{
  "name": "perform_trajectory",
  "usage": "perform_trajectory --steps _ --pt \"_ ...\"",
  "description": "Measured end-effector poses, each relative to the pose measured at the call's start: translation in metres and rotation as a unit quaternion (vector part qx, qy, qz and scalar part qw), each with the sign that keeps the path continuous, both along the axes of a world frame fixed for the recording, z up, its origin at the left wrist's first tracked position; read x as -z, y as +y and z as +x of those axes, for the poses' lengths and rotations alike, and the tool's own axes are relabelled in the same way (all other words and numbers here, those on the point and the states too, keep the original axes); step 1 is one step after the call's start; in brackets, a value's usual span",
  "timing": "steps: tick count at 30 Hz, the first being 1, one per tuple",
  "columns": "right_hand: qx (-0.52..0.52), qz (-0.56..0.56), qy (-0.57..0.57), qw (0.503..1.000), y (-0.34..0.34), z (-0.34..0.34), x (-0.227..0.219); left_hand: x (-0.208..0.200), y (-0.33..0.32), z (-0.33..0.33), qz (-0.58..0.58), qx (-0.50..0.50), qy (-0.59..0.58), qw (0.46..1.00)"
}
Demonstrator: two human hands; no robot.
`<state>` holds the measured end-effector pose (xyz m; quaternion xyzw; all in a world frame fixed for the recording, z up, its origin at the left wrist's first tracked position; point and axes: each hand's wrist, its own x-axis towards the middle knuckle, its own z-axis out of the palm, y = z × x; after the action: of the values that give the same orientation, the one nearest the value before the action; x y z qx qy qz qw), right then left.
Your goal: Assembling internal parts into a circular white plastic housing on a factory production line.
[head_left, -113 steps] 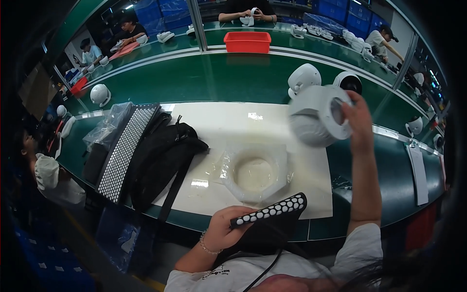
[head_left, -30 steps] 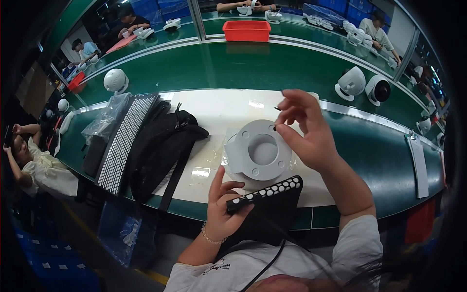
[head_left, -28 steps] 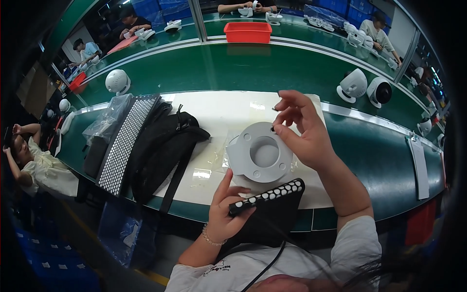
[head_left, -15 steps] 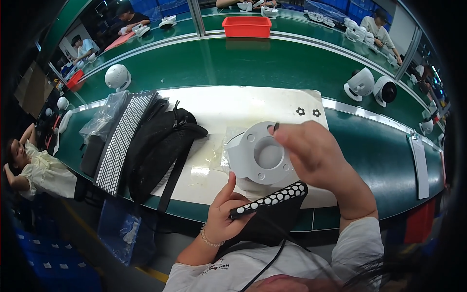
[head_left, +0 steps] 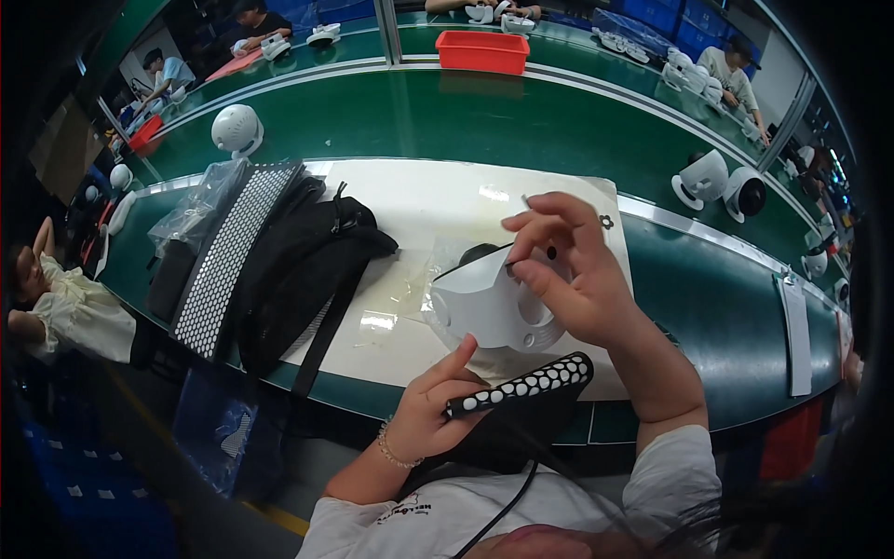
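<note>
A white rounded device (head_left: 480, 303) lies tilted on the white board in front of me, its round base partly behind my right hand. My right hand (head_left: 582, 279) is over its right side, fingers curved and the thumb tip close to a finger. A tiny dark spot shows at that pinch, too small to name. Low in front of the device, my left hand (head_left: 433, 410) grips a black sheet with white dots (head_left: 526, 384), seen nearly edge-on. The left thumb points up at the device's lower edge; whether it touches is unclear.
Left on the board (head_left: 419, 186) sit a black bag (head_left: 307, 270), a white-dotted sheet (head_left: 233, 261) and clear plastic (head_left: 209, 200). White devices (head_left: 237, 129) stand along the green belt (head_left: 559, 116). A red bin (head_left: 482, 51) is beyond. Other people work across and at left.
The white device has tipped, so its side now shows where its round underside faced up. My right hand has swung upward and its fingers have opened out somewhat. The left keeps the dotted sheet.
</note>
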<state>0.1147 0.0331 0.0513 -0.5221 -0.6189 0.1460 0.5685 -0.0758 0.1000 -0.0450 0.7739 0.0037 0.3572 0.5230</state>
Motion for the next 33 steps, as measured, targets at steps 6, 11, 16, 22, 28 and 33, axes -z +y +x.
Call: perform_trajectory --steps 6,11,16,22,28,33 --pt "-0.055 -0.056 0.056 0.995 -0.001 0.005 0.007 0.003 -0.002 -0.002 -0.009 -0.006 0.001 1.0" --pt "-0.045 -0.049 0.066 0.996 -0.007 0.005 0.01 0.002 -0.003 -0.003 -0.003 0.009 -0.002 1.0" --pt "-0.037 -0.045 0.049 0.997 -0.003 0.011 0.011 0.008 0.001 0.004 -0.008 0.004 -0.011 1.0" --pt "0.017 0.06 -0.079 0.995 -0.006 0.007 0.013 -0.005 -0.004 -0.001 -0.029 -0.002 0.001 1.0" --pt "0.109 0.03 -0.354 0.929 -0.018 0.007 0.007 0.011 -0.001 -0.001 -0.05 0.009 0.018 0.999" --pt "0.054 -0.045 -0.262 0.962 -0.032 0.002 0.01 0.004 -0.002 -0.003 -0.049 -0.01 0.013 0.999"
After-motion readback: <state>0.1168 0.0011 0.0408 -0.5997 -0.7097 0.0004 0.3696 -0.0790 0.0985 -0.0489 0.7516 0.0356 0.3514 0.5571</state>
